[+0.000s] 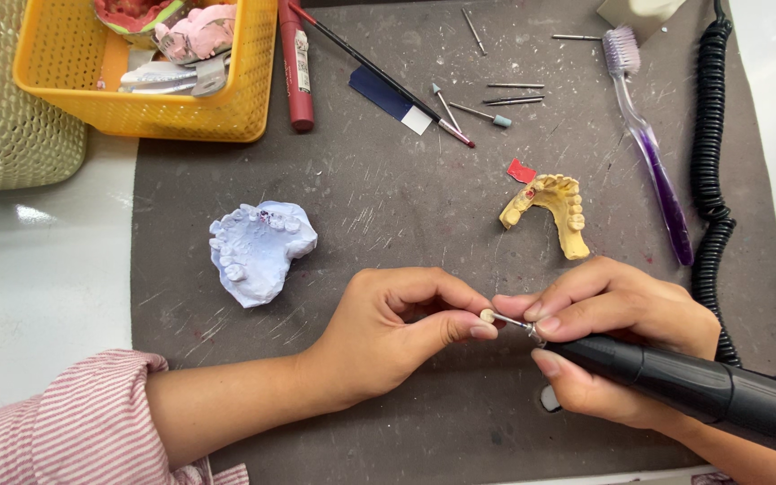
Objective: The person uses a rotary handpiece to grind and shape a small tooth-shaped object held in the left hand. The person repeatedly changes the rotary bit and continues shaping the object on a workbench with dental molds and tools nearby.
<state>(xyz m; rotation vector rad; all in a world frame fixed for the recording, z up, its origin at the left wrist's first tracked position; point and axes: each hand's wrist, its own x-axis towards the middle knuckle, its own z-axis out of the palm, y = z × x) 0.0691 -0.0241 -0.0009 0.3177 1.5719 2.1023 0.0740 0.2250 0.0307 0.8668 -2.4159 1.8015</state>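
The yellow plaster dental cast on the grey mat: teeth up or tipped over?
Teeth up. The yellow plaster dental cast lies flat on the grey mat, its tooth row facing the camera.

You are working in a dental laboratory. A scratched grey work mat (424, 207) covers the white bench (38, 278). On the mat lie a pale blue plaster jaw model (258, 250) and, right of it, a yellow stone jaw model (554, 211). Above that yellow model lie loose rotary burs (496, 106). Your right hand (608, 328) holds a black rotary handpiece (702, 391), below the yellow model.
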